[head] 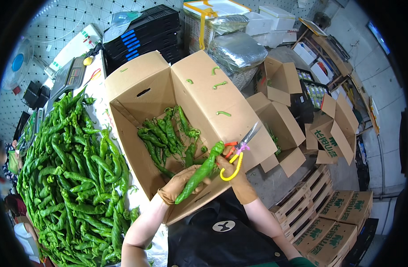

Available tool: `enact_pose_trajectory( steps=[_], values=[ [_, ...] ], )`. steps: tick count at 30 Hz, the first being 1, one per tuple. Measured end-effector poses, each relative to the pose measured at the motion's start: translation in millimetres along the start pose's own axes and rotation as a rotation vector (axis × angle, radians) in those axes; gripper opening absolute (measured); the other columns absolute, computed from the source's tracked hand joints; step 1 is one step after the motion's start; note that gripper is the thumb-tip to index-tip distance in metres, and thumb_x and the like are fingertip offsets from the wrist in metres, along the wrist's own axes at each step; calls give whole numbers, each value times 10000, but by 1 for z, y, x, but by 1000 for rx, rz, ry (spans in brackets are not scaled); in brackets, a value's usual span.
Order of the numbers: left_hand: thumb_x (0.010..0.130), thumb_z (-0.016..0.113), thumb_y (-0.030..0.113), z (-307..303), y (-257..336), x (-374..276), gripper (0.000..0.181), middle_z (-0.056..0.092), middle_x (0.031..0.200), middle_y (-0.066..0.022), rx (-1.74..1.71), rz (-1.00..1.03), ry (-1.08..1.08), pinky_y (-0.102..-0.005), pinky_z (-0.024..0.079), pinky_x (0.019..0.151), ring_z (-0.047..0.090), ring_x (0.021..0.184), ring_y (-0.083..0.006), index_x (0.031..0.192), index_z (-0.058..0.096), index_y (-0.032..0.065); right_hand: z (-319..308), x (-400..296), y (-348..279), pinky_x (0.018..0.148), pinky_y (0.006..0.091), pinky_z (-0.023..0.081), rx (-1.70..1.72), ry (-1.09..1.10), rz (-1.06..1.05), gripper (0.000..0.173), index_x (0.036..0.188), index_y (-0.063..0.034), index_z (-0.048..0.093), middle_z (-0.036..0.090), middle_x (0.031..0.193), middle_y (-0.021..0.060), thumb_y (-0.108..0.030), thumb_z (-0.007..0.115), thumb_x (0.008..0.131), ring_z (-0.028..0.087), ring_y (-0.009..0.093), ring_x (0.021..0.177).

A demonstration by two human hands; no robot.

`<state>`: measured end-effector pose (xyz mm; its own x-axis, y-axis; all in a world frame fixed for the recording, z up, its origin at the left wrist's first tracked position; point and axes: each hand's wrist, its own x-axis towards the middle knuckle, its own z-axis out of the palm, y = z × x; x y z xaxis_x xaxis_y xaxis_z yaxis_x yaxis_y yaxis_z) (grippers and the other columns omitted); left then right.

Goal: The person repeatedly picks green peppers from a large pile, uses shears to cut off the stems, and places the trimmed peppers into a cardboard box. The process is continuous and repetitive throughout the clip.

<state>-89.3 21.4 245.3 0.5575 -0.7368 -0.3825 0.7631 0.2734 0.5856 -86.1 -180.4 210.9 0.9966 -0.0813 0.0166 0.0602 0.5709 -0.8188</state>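
Observation:
My left hand [183, 180], in a tan glove, supports a long green pepper [201, 173] that lies aslant across its palm and fingers. My right hand [235, 178], gloved alike, holds a pair of scissors [236, 159] with one red and one yellow handle loop. Their blades point up and away from the pepper. The right fingers are close to the pepper's stem end; whether they touch it I cannot tell. Both hands are over the near side of an open cardboard box [130, 110], which has several green peppers [160, 133] on its bottom.
A large heap of green peppers [77, 187] covers the table at left, with a weighing scale [68, 76] behind. Cut stems [223, 113] lie on the box's right flap. Black crates [147, 33] stand beyond. Rightward are open boxes [280, 123], a wooden pallet [304, 200] and packed cartons [327, 233].

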Motion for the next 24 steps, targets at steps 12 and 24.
enact_pose_trajectory(
  steps=[12,24],
  values=[
    [975,512,435,-13,-16,3,481,649,987,-50,119,79,-25,-256,509,806,610,834,-115,1240,547,35,3,1,-1,590,261,523,-346,52,-73,260,882,-72,437,550,778,42,-16,689,851,572,114,660],
    [989,503,133,-6,-10,5,360,560,1293,-98,-303,195,-46,-387,456,1005,561,1172,-234,1339,462,58,1,-2,-6,634,305,573,-357,54,42,202,885,-58,433,592,801,95,-34,632,872,654,181,744]
  ],
)
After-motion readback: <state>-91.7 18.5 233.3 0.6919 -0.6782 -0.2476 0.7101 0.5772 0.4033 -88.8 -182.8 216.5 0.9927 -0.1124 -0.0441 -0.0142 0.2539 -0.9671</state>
